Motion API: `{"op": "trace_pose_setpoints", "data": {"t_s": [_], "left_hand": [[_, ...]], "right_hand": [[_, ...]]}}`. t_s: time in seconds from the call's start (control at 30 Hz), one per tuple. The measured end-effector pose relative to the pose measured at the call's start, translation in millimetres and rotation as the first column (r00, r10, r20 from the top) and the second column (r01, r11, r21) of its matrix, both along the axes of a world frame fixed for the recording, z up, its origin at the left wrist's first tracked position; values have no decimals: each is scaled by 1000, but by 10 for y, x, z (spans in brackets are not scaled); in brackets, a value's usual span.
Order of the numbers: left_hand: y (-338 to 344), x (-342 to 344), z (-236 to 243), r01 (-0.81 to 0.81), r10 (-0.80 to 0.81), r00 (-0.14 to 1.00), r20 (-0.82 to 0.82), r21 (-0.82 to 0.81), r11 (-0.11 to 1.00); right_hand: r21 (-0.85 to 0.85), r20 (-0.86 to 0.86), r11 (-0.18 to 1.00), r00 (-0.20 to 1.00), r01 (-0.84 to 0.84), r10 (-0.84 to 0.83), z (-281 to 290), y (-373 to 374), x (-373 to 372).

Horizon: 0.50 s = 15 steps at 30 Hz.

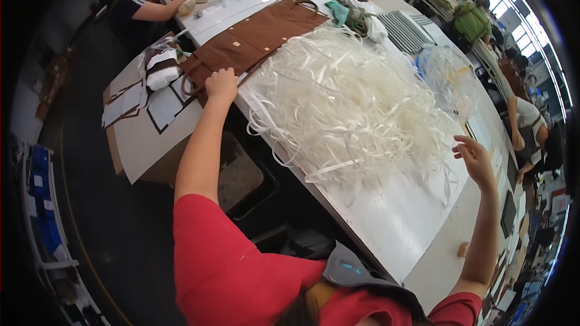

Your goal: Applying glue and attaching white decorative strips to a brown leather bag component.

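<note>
A large tangled heap of thin cream-white strips (344, 108) spreads over the white worktable (399, 235). Beyond its left side lies a flat brown bag (254, 37) with loop handles. My left hand (222, 83) is closed at the near-left corner of the bag, by the table edge; whatever its fingers hold is hidden. A small pale end shows just right of that hand. Off the right side of the heap, my right hand (475, 158) is raised with its fingers apart and loosely bent, with nothing visible in them.
A lower surface at left carries dark-edged panels (163, 107) and a wrapped bundle (162, 69). Clear plastic bags (448, 78) and a grey striped stack (403, 31) lie past the heap. One co-worker (142, 9) works at far left, others at right.
</note>
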<state>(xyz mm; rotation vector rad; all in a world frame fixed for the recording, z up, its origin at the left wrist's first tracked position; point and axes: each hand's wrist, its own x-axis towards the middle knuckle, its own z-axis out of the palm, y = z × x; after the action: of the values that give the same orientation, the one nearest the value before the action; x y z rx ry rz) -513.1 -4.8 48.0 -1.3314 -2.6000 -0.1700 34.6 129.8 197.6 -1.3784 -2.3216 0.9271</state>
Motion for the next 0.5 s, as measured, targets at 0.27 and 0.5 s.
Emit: {"op": "trace_pose_setpoints", "data": {"t_s": [0.27, 0.5], "left_hand": [[-78, 1845, 557, 650, -839, 481, 254, 538, 536], [-114, 3302, 255, 846, -893, 8, 450, 473, 247]], "right_hand": [[328, 249, 719, 678, 613, -692, -918, -1303, 2265], [279, 364, -199, -295, 939, -883, -1532, -3477, 3920]]}}
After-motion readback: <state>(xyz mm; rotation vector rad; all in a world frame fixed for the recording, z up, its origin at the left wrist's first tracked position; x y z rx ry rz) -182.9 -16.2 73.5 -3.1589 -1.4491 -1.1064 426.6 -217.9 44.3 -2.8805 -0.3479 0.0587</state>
